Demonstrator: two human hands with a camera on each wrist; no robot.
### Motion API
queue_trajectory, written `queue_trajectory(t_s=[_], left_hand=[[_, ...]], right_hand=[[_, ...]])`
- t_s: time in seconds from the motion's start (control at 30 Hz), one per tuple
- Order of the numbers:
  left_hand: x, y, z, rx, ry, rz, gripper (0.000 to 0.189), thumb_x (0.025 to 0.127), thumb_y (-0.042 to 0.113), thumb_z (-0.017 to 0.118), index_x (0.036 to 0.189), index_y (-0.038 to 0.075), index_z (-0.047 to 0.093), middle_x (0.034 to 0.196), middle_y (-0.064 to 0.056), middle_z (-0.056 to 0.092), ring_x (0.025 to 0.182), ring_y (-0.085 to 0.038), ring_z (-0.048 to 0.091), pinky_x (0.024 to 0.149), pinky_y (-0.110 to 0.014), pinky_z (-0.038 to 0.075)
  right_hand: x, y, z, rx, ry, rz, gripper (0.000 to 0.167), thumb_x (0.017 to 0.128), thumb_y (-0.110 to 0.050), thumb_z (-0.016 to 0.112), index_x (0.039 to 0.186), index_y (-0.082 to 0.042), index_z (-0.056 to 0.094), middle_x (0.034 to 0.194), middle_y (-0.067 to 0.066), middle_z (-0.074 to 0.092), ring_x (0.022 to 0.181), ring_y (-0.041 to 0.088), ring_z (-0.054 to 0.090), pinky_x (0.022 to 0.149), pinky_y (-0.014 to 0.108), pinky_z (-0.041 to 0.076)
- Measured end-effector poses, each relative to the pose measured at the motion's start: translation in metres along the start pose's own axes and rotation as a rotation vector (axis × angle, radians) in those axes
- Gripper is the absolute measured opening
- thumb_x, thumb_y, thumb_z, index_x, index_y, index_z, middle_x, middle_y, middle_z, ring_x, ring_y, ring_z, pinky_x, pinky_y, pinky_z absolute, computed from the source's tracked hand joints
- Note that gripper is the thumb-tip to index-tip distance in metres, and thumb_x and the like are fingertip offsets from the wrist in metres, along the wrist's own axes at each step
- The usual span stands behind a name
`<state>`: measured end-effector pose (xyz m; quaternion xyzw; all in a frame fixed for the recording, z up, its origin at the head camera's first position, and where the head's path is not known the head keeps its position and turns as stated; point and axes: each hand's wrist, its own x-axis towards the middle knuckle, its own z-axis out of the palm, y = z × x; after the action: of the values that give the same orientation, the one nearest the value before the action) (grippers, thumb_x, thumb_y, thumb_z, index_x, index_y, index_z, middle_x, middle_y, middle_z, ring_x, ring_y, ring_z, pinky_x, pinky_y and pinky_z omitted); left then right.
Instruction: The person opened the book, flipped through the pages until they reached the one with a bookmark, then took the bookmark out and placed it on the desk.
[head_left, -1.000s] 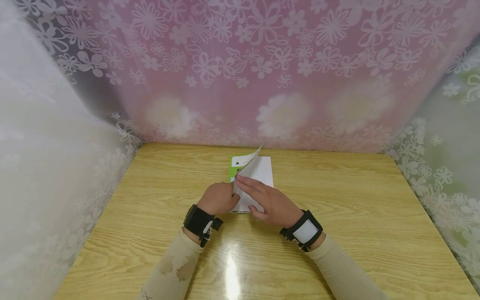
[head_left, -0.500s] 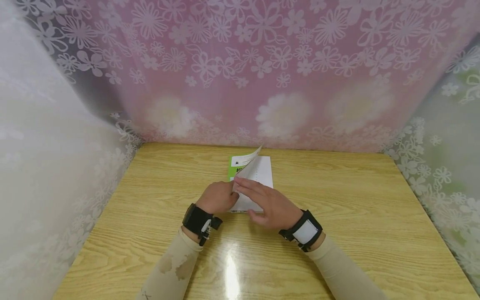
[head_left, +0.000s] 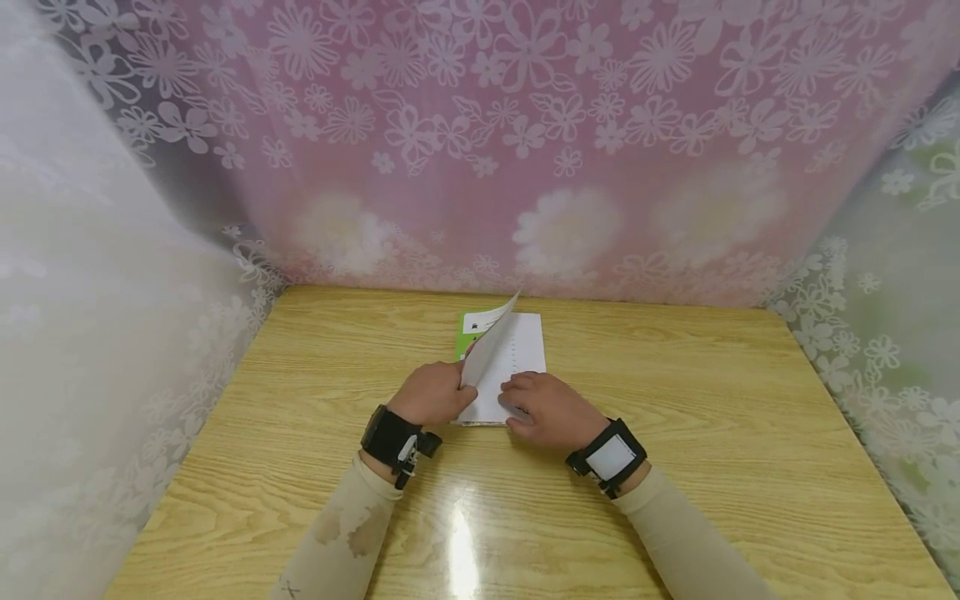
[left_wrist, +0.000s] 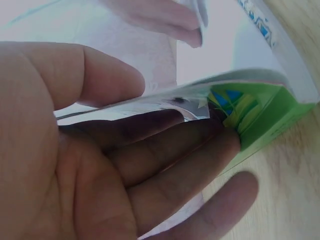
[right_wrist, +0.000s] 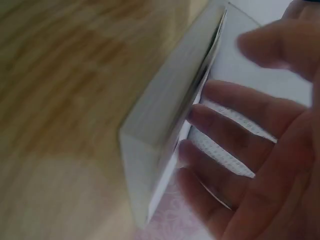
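A thick book [head_left: 527,343] lies opened on the table, its green front cover [left_wrist: 270,110] raised toward the left with its leaf standing up. My left hand [head_left: 435,394] pinches the lifted part, the thumb on its inner side and the fingers behind it, as the left wrist view shows. Over the right half rests my right hand [head_left: 551,408], near the page block's outer edge. In the right wrist view its fingers [right_wrist: 230,125] are slightly bent against the book's edge, and the thumb stands apart from them. Small print shows on the page between those fingers.
A wood-grain table [head_left: 712,433] extends around the book. Behind it hangs a pink flowered curtain [head_left: 480,167], with pale flowered curtains on both sides. Both wrists wear black straps [head_left: 393,439] with cameras.
My right hand has drawn back from the raised leaf at the left, moving right onto the right-hand page, and its fingers have bent. My left hand keeps its hold almost in place.
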<state>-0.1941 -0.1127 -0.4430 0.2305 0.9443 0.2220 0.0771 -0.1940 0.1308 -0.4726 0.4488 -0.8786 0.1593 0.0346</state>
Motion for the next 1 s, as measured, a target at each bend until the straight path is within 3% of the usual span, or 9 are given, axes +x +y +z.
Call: queue_trajectory(t_s=[0.13, 0.23, 0.47, 0.73, 1.0], left_hand=[[0.0006, 0.0013, 0.0004, -0.013, 0.003, -0.016, 0.023, 0.099, 0.019, 0.054, 0.078, 0.013, 0.058, 0.054, 0.006, 0.042, 0.046, -0.011, 0.039, 0.047, -0.027, 0.031], [0.0009, 0.0020, 0.0011, -0.003, 0.001, -0.019, 0.028, 0.100, 0.019, 0.053, 0.072, 0.015, 0.054, 0.056, 0.006, 0.040, 0.047, -0.011, 0.039, 0.047, -0.026, 0.031], [0.0014, 0.0024, 0.0028, 0.051, 0.019, 0.006, 0.030, 0.100, 0.017, 0.053, 0.070, 0.015, 0.052, 0.056, 0.007, 0.039, 0.048, -0.011, 0.037, 0.046, -0.026, 0.030], [0.0017, -0.0005, 0.0051, 0.083, 0.058, 0.062, 0.032, 0.102, 0.014, 0.053, 0.070, 0.015, 0.050, 0.057, 0.006, 0.038, 0.049, -0.012, 0.036, 0.048, -0.026, 0.030], [0.0018, -0.0038, 0.0037, 0.062, 0.037, 0.090, 0.032, 0.104, 0.013, 0.052, 0.071, 0.014, 0.052, 0.059, 0.005, 0.040, 0.050, -0.011, 0.037, 0.048, -0.025, 0.031]], right_hand=[[-0.0032, 0.0004, 0.0038, 0.014, -0.012, 0.088, 0.028, 0.091, -0.023, 0.076, 0.115, -0.009, 0.078, 0.129, 0.009, 0.069, 0.121, 0.028, 0.065, 0.100, 0.043, 0.053], [-0.0034, -0.0002, 0.0049, 0.005, -0.034, 0.094, 0.032, 0.090, -0.025, 0.077, 0.118, -0.009, 0.077, 0.131, 0.009, 0.068, 0.123, 0.028, 0.064, 0.100, 0.043, 0.052], [-0.0014, 0.0021, 0.0064, -0.031, -0.045, 0.052, 0.028, 0.090, -0.016, 0.076, 0.118, -0.008, 0.078, 0.128, 0.009, 0.069, 0.120, 0.026, 0.065, 0.101, 0.041, 0.052], [-0.0006, 0.0036, 0.0083, -0.036, -0.055, 0.061, 0.029, 0.092, -0.019, 0.076, 0.119, -0.009, 0.077, 0.129, 0.009, 0.069, 0.122, 0.026, 0.064, 0.102, 0.041, 0.052], [-0.0024, 0.0044, 0.0068, -0.040, -0.035, 0.028, 0.029, 0.093, -0.020, 0.076, 0.119, -0.008, 0.077, 0.128, 0.010, 0.069, 0.120, 0.027, 0.064, 0.101, 0.042, 0.052]])
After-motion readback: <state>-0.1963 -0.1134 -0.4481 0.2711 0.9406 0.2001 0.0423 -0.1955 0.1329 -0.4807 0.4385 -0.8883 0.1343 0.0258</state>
